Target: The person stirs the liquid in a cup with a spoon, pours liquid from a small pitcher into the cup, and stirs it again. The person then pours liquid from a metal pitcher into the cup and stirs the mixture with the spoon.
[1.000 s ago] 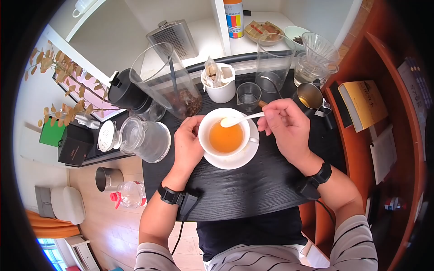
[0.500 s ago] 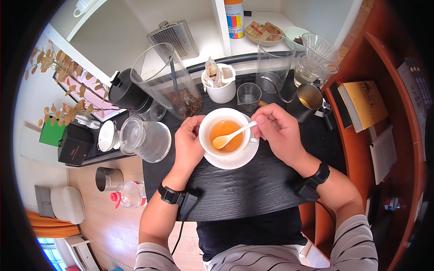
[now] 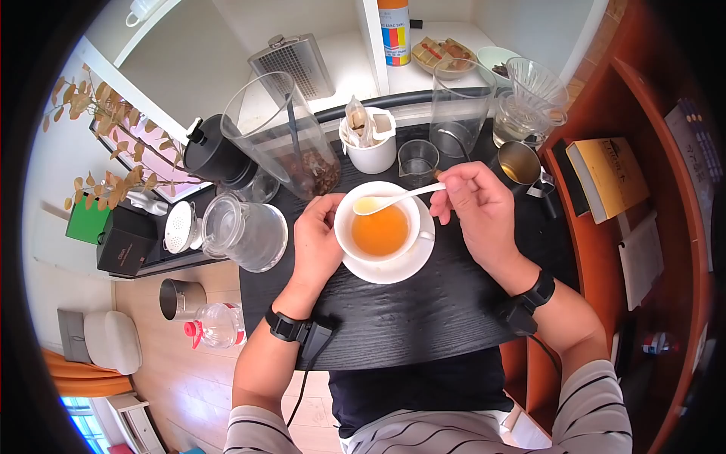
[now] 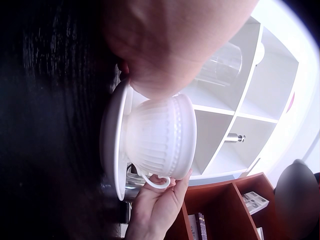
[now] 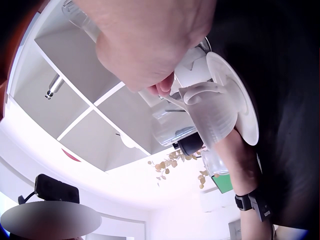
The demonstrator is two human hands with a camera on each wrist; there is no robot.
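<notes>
A white teacup of amber liquid stands on a white saucer on the black table. My left hand holds the cup's left side, its fingers curved and partly hidden behind the cup. My right hand pinches the handle end of a white spoon between thumb and fingers. The spoon's bowl, with some liquid in it, is over the far part of the cup opening. In the left wrist view the ribbed cup shows side-on, its handle towards my right hand.
Behind the cup stand a white mug with a drip bag, a small glass beaker and a tall glass vessel containing dark bits. A glass pitcher is at left, a metal kettle at right. Wooden shelves border the table's right side.
The spoon dipped into the liquid half a second ago and has since risen towards the cup's far rim, my right hand moving up with it. My left hand stays at the cup.
</notes>
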